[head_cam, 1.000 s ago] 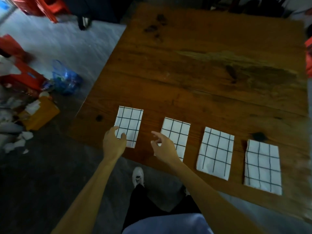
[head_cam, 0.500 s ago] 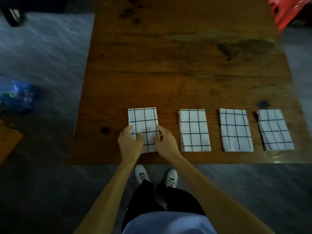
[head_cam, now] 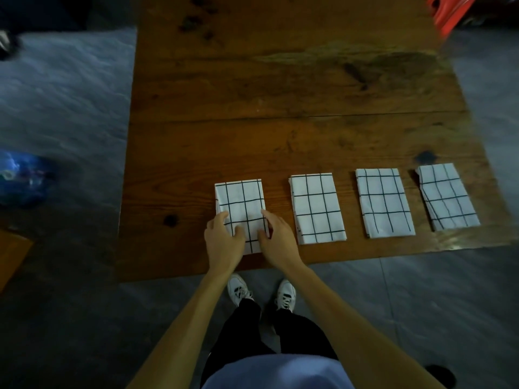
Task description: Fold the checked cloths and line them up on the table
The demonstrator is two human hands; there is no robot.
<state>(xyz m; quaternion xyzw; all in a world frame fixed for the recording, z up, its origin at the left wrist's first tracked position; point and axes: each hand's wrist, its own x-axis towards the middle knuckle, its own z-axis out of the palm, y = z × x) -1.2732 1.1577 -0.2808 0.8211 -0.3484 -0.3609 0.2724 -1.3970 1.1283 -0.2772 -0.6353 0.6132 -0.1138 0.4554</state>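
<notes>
Several folded white cloths with black checks lie in a row along the near edge of the wooden table (head_cam: 280, 94). My left hand (head_cam: 223, 240) and my right hand (head_cam: 276, 238) both rest on the near end of the leftmost cloth (head_cam: 240, 200), fingers lying fairly flat on its left and right sides. To its right lie a second cloth (head_cam: 317, 209), a third cloth (head_cam: 383, 202) and a fourth cloth (head_cam: 446, 196), each flat, untouched and set apart from the others. The near edge of the leftmost cloth is hidden under my hands.
The table's near edge runs just behind my hands, with my white shoes (head_cam: 261, 292) on the grey floor below. A blue plastic bag (head_cam: 21, 181) lies on the floor to the left. A red plastic item (head_cam: 449, 11) shows at the top right.
My right hand came over from the second cloth to the leftmost one, and both hands now rest on it. The camera swung to face the table squarely.
</notes>
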